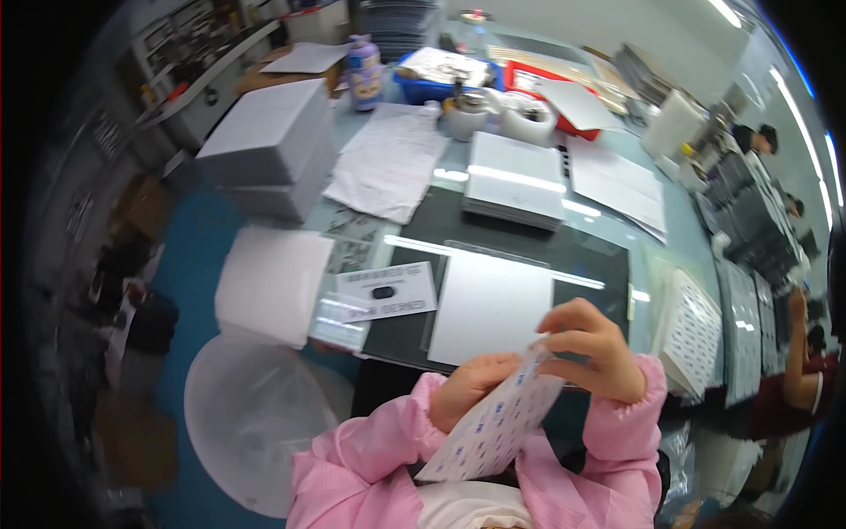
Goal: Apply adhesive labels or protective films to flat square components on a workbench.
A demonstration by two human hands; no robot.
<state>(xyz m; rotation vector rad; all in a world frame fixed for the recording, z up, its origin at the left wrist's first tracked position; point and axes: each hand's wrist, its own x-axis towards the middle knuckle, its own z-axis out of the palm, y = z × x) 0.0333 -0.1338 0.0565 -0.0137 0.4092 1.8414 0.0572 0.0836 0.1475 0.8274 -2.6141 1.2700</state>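
Observation:
A white sheet with rows of blue printed marks [498,428] is held tilted close to my body. My left hand [471,388] grips its left edge from behind, fingers closed on it. At the sheet's top corner, the thumb and fingers of my right hand [592,351] pinch together. Just beyond both hands lies a flat white rectangular panel [493,304] on a dark mat [586,256]. Left of this panel is a white printed card [410,304] with a small black oval piece [383,293] on it.
A stack of white panels [515,172] stands behind the mat. Blocks of sheets [264,132] and a foam stack [269,282] are at left, above a translucent bin [238,432]. More blue-marked sheets [692,331] lie at right. Blue [423,91] and red [577,130] trays stand farther back.

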